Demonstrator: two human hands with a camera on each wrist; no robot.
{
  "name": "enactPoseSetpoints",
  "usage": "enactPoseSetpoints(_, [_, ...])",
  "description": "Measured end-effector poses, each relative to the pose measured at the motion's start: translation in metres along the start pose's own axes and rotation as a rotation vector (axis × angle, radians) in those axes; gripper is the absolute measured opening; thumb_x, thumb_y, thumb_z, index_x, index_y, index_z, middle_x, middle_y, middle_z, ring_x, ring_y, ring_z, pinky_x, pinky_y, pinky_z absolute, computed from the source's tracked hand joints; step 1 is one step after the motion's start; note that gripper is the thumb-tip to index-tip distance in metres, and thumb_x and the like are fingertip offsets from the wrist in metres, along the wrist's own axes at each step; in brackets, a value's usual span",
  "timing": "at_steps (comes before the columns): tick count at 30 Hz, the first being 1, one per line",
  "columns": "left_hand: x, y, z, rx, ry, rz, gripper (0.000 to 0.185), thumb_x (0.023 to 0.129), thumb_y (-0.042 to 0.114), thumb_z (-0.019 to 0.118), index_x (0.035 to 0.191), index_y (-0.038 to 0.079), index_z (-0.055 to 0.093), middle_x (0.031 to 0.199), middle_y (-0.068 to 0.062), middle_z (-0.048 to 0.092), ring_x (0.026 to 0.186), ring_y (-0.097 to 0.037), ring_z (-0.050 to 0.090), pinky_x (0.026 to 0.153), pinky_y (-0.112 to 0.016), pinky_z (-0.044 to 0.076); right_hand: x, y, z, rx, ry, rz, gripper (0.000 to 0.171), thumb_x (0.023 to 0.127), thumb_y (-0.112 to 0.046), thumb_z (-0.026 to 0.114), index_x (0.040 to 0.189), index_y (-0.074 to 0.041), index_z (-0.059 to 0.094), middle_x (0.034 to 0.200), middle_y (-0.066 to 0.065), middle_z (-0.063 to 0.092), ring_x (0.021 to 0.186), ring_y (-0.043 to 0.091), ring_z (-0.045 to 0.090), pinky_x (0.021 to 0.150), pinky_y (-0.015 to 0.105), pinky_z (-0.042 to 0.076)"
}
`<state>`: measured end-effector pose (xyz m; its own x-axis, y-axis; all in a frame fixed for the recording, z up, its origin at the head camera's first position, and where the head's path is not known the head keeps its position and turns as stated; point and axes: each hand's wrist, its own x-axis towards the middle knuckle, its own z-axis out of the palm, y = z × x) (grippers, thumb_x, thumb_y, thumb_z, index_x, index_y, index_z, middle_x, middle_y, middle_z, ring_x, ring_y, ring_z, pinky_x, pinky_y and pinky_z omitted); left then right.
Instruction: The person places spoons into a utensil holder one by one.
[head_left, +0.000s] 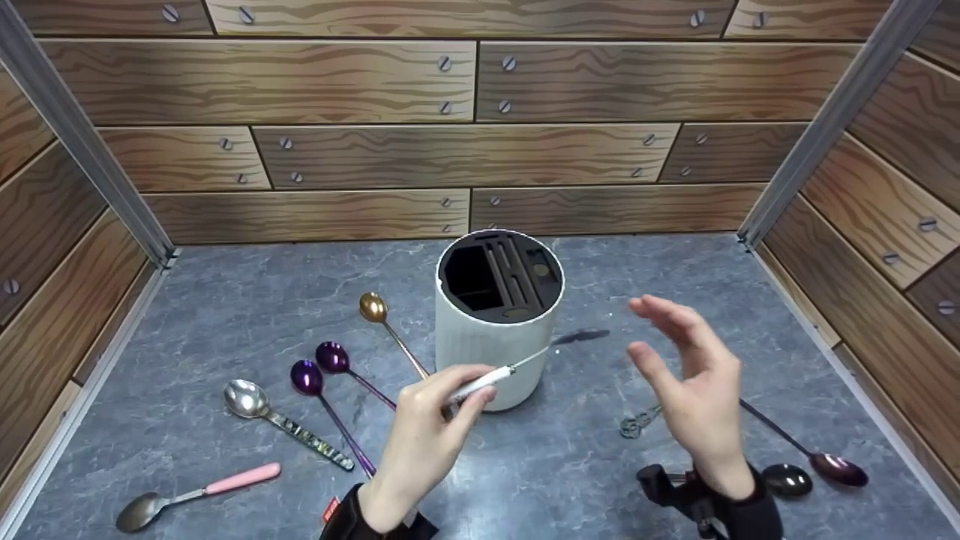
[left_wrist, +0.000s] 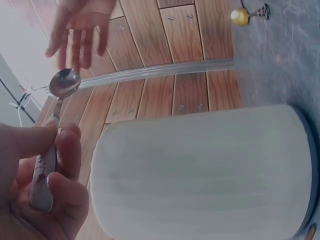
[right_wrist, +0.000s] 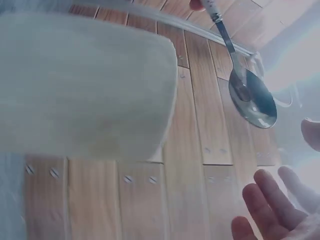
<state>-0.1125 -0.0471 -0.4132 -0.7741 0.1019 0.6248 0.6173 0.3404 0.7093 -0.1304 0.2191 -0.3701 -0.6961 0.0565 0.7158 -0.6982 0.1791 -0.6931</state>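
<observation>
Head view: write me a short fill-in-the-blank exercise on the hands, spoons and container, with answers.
The white-handled metal spoon is held in the person's ____ hand.
The person's other hand holds ____.
The metal spoon at the lower left has a ____ handle.
Left of the white cylindrical container, two matching long-handled metal spoons are coloured ____.
Answers: left; nothing; pink; purple.

Grey tabletop (head_left: 577, 465) carries a white holder (head_left: 480, 349) and, apparently, eight spoons (head_left: 281, 422).
</observation>
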Motion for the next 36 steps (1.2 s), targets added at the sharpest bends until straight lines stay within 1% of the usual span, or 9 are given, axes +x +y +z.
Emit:
enactPoseSetpoints(3, [-0.001,-0.001,0.003,-0.039,0.019,-0.031,0.016,0.093,0.011,0.077,0.109,0.012,0.079,0.089,0.003,0.077,0.064,0.008,0.050,0.050,-0.016,0.046,-0.001,0.003,0.001,0.082,-0.044,0.112,0.043,0.091,0.018,0.064,0.133,0.009,0.062,0.125,-0.003,0.077,0.119,0.008,0.070,0.107,0.017,0.053])
enactPoseSetpoints(7, [-0.004,0.000,0.010,-0.116,0.024,-0.053,0.016,0.094,0.012,0.077,0.110,0.011,0.079,0.087,0.000,0.078,0.065,0.005,0.058,0.053,-0.018,0.053,-0.006,0.003,0.008,0.120,-0.118,0.217,0.041,0.093,0.016,0.061,0.132,0.004,0.064,0.124,-0.005,0.076,0.114,0.007,0.071,0.100,0.018,0.056])
enactPoseSetpoints(12, [-0.006,0.004,0.017,-0.225,-0.010,-0.131,0.015,0.097,0.013,0.075,0.111,0.011,0.078,0.084,-0.004,0.077,0.065,-0.003,0.066,0.057,-0.023,0.060,-0.013,0.004,0.020,0.102,-0.177,0.257,0.032,0.092,0.015,0.064,0.121,0.004,0.069,0.115,-0.005,0.079,0.106,0.007,0.074,0.094,0.020,0.059])
enactPoseSetpoints(16, [-0.007,0.006,0.021,-0.282,-0.044,-0.208,0.014,0.097,0.013,0.074,0.111,0.011,0.078,0.085,-0.007,0.078,0.065,0.001,0.064,0.059,-0.027,0.062,-0.015,0.004,0.027,0.112,-0.197,0.272,0.021,0.093,0.014,0.065,0.113,0.010,0.070,0.111,-0.003,0.080,0.104,0.008,0.075,0.092,0.019,0.059])
enactPoseSetpoints(19, [-0.009,0.007,0.025,-0.299,-0.069,-0.230,0.014,0.097,0.015,0.074,0.110,0.011,0.078,0.086,-0.008,0.078,0.064,0.001,0.064,0.059,-0.029,0.062,-0.017,0.002,0.030,0.135,-0.206,0.314,0.019,0.095,0.013,0.063,0.112,0.012,0.070,0.109,-0.002,0.080,0.104,0.009,0.077,0.088,0.019,0.059])
enactPoseSetpoints(25, [-0.012,0.008,0.032,-0.321,-0.114,-0.257,0.013,0.100,0.017,0.072,0.110,0.011,0.077,0.084,-0.010,0.077,0.065,0.001,0.065,0.058,-0.030,0.062,-0.017,-0.002,0.033,0.166,-0.163,0.437,0.018,0.097,0.010,0.063,0.101,-0.001,0.076,0.093,-0.002,0.081,0.088,0.010,0.077,0.077,0.022,0.057])
enactPoseSetpoints(29, [-0.013,0.006,0.035,-0.247,-0.109,-0.215,0.013,0.099,0.020,0.073,0.110,0.014,0.078,0.090,-0.004,0.080,0.075,0.001,0.069,0.068,-0.026,0.063,-0.018,-0.002,0.035,0.207,-0.139,0.471,0.021,0.097,0.010,0.062,0.097,-0.005,0.077,0.090,-0.002,0.080,0.085,0.010,0.077,0.081,0.023,0.059])
enactPoseSetpoints(32, [-0.013,0.003,0.035,-0.176,-0.100,-0.151,0.012,0.098,0.021,0.075,0.109,0.017,0.079,0.097,0.003,0.080,0.086,0.002,0.069,0.077,-0.024,0.062,-0.018,-0.001,0.036,0.217,-0.139,0.455,0.017,0.098,0.009,0.062,0.098,0.000,0.076,0.091,-0.002,0.080,0.088,0.010,0.077,0.084,0.025,0.062])
enactPoseSetpoints(36, [-0.013,0.001,0.034,-0.173,-0.132,-0.129,0.014,0.098,0.020,0.074,0.110,0.016,0.081,0.095,0.002,0.078,0.085,0.003,0.066,0.074,-0.024,0.063,-0.020,0.000,0.038,0.217,-0.137,0.412,0.010,0.097,0.011,0.063,0.099,0.009,0.073,0.091,-0.001,0.080,0.088,0.010,0.077,0.084,0.025,0.063])
